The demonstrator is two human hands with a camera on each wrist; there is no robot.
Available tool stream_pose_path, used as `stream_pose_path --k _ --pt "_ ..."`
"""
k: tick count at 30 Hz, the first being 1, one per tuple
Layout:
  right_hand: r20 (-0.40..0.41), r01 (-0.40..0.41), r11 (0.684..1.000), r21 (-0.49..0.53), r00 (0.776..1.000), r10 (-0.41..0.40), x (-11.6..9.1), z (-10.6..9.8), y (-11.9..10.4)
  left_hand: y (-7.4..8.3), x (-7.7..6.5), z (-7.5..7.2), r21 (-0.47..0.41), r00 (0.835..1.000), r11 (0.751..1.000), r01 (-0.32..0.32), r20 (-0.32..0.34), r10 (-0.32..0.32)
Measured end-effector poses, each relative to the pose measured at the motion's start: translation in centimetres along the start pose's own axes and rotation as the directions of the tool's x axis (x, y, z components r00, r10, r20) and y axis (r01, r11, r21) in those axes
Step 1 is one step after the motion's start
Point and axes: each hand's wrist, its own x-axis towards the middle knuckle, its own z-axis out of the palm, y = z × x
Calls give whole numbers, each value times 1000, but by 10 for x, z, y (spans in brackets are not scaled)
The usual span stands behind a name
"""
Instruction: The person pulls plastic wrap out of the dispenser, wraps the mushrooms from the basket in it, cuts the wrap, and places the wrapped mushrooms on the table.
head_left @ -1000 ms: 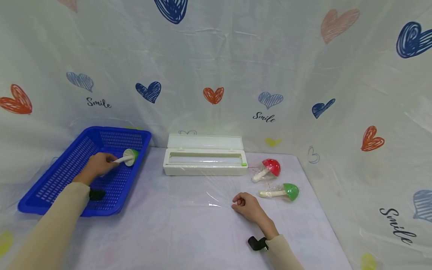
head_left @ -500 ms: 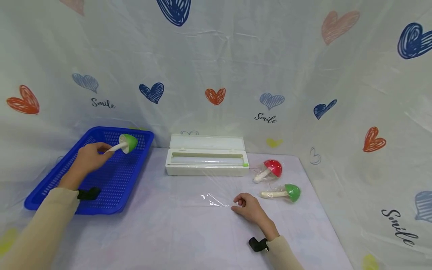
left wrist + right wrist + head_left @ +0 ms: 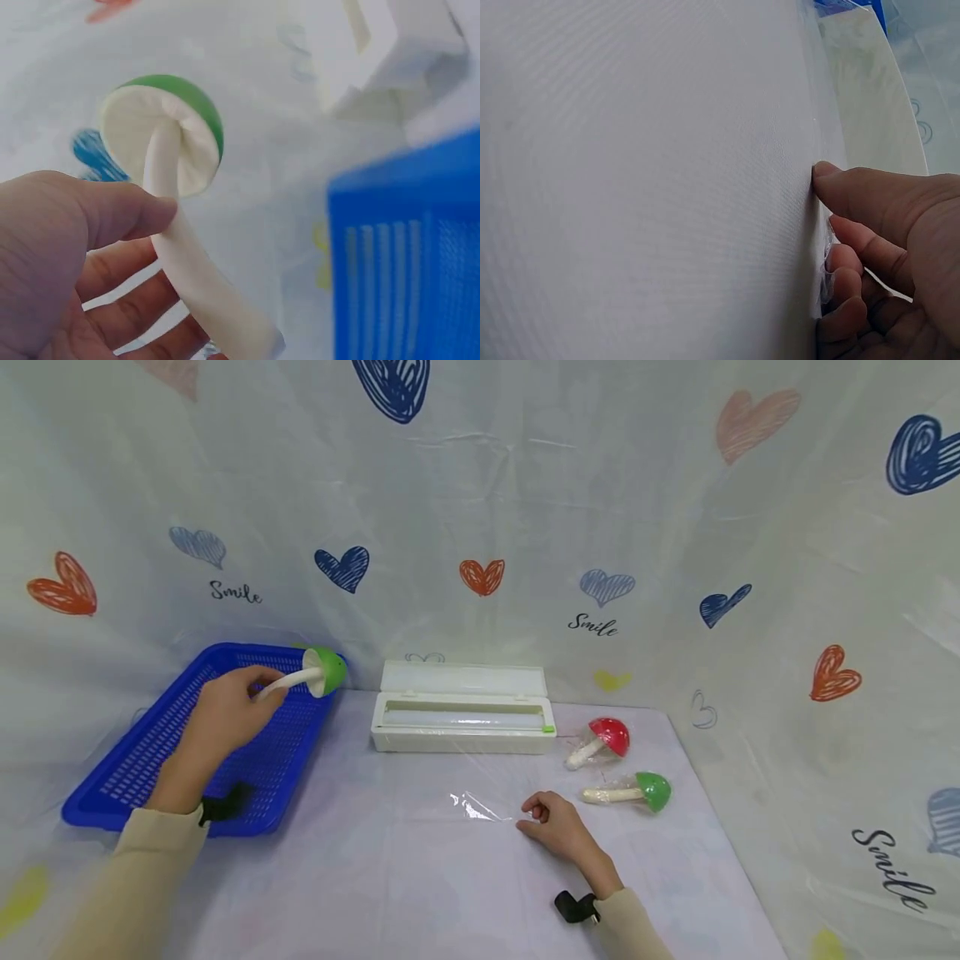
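Note:
My left hand [image 3: 238, 706] is raised over the blue basket [image 3: 168, 697], pinching a toy mushroom by its pale stem. The toy mushroom [image 3: 161, 135] has a green cap with a cream underside, tilted up and to the right in the head view. My right hand [image 3: 558, 827] is low over the table with curled fingers, pinching the edge of clear plastic wrap [image 3: 476, 806]. The wrap runs back to a white dispenser [image 3: 461, 742] with its lid up and a roll inside. Crumpled film shows at my right fingertips [image 3: 845, 259] in the right wrist view.
To the right of the dispenser lie a red-capped mushroom [image 3: 609, 737] and a green-capped mushroom [image 3: 652, 791], both wrapped in clear film. A white sheet with printed hearts hangs behind the table [image 3: 420, 893] and along its right side.
My left hand has lifted the green-capped toy mushroom up from inside the basket, and has moved it to the right over the basket's back corner. My right hand has stayed nearly still.

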Motion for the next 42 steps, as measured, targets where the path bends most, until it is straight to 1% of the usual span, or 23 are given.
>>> stream_pose_path --k 3,6,8,11,17,21,24,28,31,33,35,38,40,42 --pt "-17 -8 1000 8 1000 8 -1 -1 -1 19 -6 10 -43 999 999 -8 -39 7" --pt "-32 -9 1000 12 999 9 -2 -1 -2 35 -13 27 -101 997 995 -16 -73 8" --pt "-33 -3 1000 17 999 3 -2 0 -2 43 -17 40 -141 996 990 -19 -84 7" --pt "-26 -1 1000 19 1000 1 -2 2 -2 52 -19 61 -190 997 981 -27 -78 13" --pt "-36 -10 1000 27 999 11 -2 4 -1 61 -15 106 -268 998 962 -45 -52 32" --pt "-40 -10 1000 28 999 11 -1 5 -1 70 -15 131 -299 999 954 -39 -14 36" --pt "-35 -22 999 28 999 23 -1 5 -2 78 -17 147 -300 999 954 -19 20 26" --pt "-33 -36 999 14 999 36 -1 4 -3 89 -17 169 -287 999 958 -19 34 30" --pt "-34 -34 999 1 999 34 -2 2 -3 97 -16 186 -272 998 961 -48 34 59" --pt "-41 -34 999 1 999 34 -3 0 -4 102 -14 195 -263 995 961 -84 37 97" --pt "-42 -30 1000 -1 999 30 -3 -1 -3 106 -12 202 -231 988 964 -133 51 149" --pt "-30 -24 1000 0 999 24 -2 -1 -3 109 -12 206 -175 972 964 -202 89 219" --pt "-6 -9 1000 0 1000 9 -1 -1 -3 108 -13 207 -126 963 965 -231 113 246" --pt "24 19 1000 1 1000 -19 -1 -3 -4 105 -15 207 -101 960 967 -235 130 247"
